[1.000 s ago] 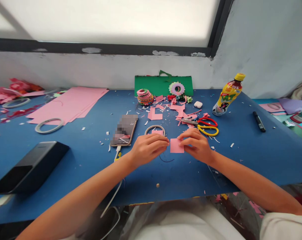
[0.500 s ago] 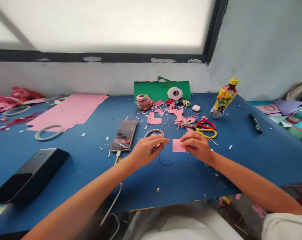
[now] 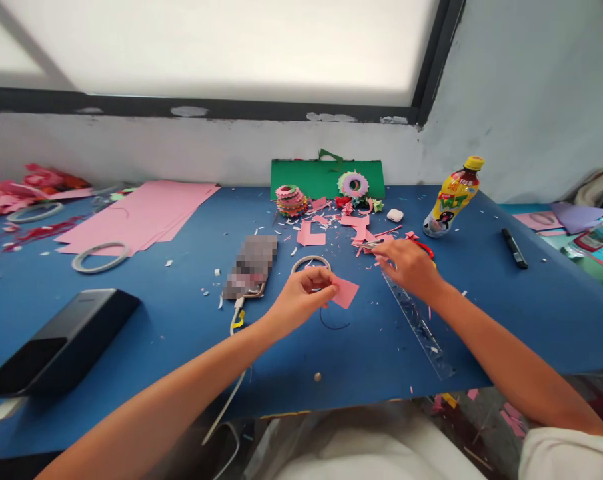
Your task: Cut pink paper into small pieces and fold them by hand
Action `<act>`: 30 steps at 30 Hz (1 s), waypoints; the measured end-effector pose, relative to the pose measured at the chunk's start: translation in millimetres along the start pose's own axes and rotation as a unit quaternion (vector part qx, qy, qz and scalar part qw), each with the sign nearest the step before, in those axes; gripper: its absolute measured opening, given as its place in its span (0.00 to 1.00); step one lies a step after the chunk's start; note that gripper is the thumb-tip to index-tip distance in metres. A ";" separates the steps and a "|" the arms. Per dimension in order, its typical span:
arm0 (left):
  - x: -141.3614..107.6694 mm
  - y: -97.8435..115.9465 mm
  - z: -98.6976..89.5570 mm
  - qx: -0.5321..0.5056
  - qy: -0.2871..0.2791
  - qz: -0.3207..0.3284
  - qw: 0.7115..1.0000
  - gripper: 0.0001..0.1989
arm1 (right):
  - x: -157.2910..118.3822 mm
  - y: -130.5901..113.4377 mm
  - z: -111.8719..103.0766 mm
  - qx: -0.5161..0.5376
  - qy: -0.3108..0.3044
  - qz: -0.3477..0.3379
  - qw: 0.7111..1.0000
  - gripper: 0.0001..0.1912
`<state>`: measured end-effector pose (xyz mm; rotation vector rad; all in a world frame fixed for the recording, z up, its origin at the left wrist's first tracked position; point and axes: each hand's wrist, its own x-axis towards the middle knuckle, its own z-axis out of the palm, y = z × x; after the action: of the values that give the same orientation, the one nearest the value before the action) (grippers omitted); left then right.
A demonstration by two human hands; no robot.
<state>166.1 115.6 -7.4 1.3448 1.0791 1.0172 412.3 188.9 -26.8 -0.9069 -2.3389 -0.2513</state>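
My left hand (image 3: 304, 293) pinches a small pink paper square (image 3: 346, 293) by its left edge, above the blue table. My right hand (image 3: 406, 263) lies over the scissors with red and yellow handles; part of the red handle (image 3: 425, 249) and the metal blades (image 3: 370, 245) show past it. Its fingers are bent and partly hidden, so whether they grip the scissors is unclear. Pink paper scraps (image 3: 311, 235) lie beyond my hands. A grey ring (image 3: 311, 259) rests just behind my left hand.
A phone (image 3: 251, 267) with a cable lies left of my left hand. A clear ruler (image 3: 416, 320) lies below my right hand. Farther off are a bottle (image 3: 454, 198), a black marker (image 3: 514, 249), pink sheets (image 3: 146, 217), folded paper rings (image 3: 291, 201) and a dark device (image 3: 61, 340).
My right hand has let go of the pink square and moved up onto the scissors. The square is now in my left hand alone, tilted.
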 end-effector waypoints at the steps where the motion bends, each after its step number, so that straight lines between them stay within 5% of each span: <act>1: 0.7 0.6 -1.2 -0.009 0.009 0.000 1.000 0.07 | -1.7 17.9 -1.6 -0.015 -0.048 0.064 0.997 0.12; 4: 3.1 2.0 -4.2 -0.044 0.023 0.006 0.999 0.05 | -11.9 67.7 -5.4 0.000 -0.220 0.156 0.963 0.15; 7: 3.7 4.4 -6.8 -0.108 0.016 -0.001 0.994 0.07 | -20.2 92.4 -3.9 0.006 -0.253 0.165 0.953 0.19; 11: -1.0 11.2 -8.9 -0.166 -0.026 -0.050 0.985 0.09 | -19.7 88.6 -1.4 -0.008 -0.255 0.163 0.953 0.17; 17: -9.4 17.2 -7.5 -0.127 -0.002 0.013 0.992 0.09 | -9.4 68.3 -24.2 -0.037 -0.133 0.208 0.968 0.24; 25: -10.0 15.2 -8.8 -0.003 0.062 0.104 0.993 0.12 | 1.0 22.0 -36.6 -0.083 -0.070 0.139 0.984 0.25; 30: -14.3 17.8 -8.8 0.091 0.108 0.193 0.971 0.09 | -3.0 13.4 -34.1 -0.072 0.020 0.061 0.995 0.23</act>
<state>155.3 103.5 10.9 1.6643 1.1155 1.4021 439.1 184.4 -2.0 -1.1004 -2.2413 -0.3880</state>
